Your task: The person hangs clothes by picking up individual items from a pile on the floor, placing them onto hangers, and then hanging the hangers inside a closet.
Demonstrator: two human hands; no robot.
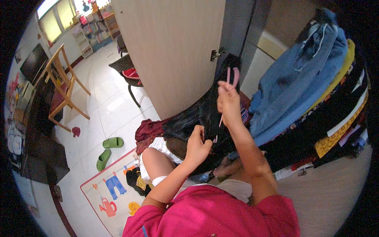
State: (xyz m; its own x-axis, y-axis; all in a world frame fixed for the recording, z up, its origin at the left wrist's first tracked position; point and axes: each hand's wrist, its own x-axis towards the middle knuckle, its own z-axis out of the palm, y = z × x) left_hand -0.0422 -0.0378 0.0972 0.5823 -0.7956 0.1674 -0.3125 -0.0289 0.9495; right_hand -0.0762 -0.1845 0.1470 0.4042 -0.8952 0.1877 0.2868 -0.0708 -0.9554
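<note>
My right hand point(229, 103) is closed around a thin pink clothes hanger point(236, 77), whose looped end shows above the fingers. A thin pink length of it runs down below that hand. Lower and to the left, my left hand point(197, 147) has its fingers curled on a black garment point(185, 125). This garment drapes from beside the cabinet door down across my lap. Its upper part reaches behind the pink hanger. My left fingertips are partly hidden.
A wooden cabinet door point(173, 51) stands ahead. On the right hang several clothes, with a blue denim garment point(292, 83) foremost. Dark red cloth point(149, 134) lies near my knee. Green slippers point(113, 142), a printed mat point(98, 185) and a wooden chair point(65, 91) are left.
</note>
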